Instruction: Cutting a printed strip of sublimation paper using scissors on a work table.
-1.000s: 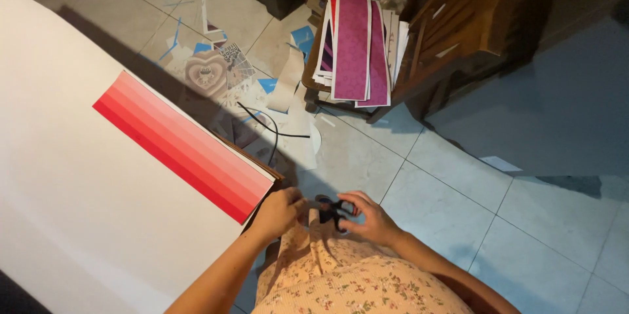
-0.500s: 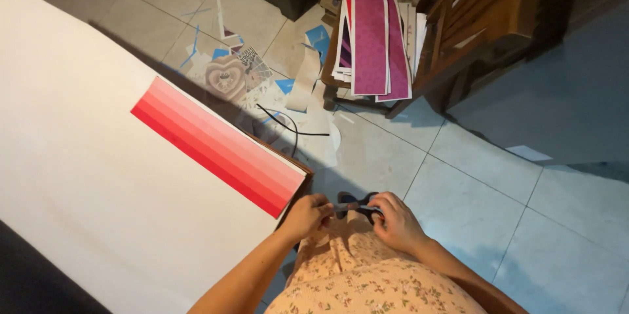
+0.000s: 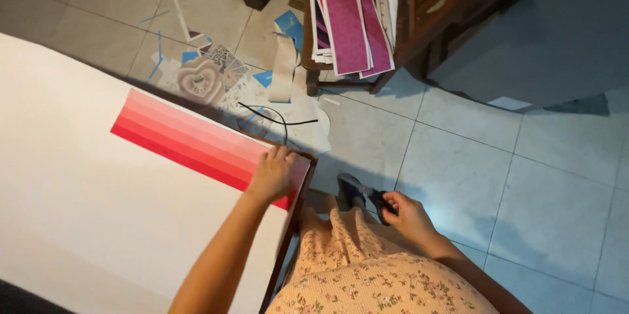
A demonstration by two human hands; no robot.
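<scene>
The left hand [image 3: 272,173] presses flat, fingers spread, on the red-striped sheet [image 3: 190,140]; the right hand [image 3: 406,212] grips dark scissors [image 3: 360,193]. I judge no cut started yet.

Grey tiled floor [image 3: 524,176], dark wooden furniture [image 3: 452,0]

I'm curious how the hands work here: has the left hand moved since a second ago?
Yes. The left hand has left the scissors held by the right hand and now rests on the red-striped sheet's corner.
</scene>
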